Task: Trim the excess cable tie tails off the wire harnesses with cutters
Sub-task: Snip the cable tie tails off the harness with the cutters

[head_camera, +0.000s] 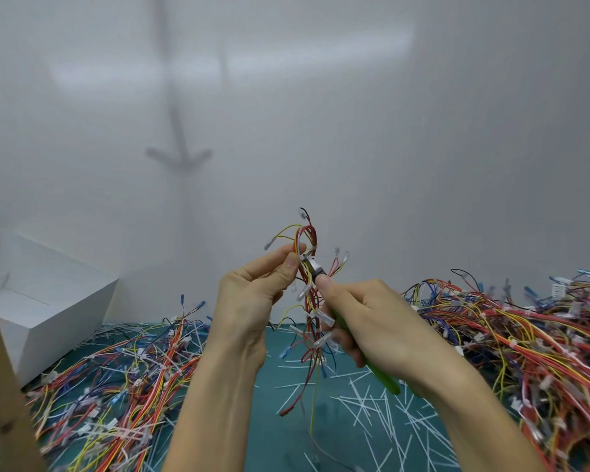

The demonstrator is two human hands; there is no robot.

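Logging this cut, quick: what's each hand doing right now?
Left hand: pinches the wire harness, held up off the table.
Right hand: grips the cutters, tip at the wire harness.

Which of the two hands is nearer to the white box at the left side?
The left. The left hand pinches the wire harness to the right of the white box; the right hand, gripping the green cutters, is farther right.

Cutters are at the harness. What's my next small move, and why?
Probably squeeze the cutters shut: the right hand has their tip against the harness, beside the thumb of the left hand, where a white tie sits. Blade placement is too small to confirm.
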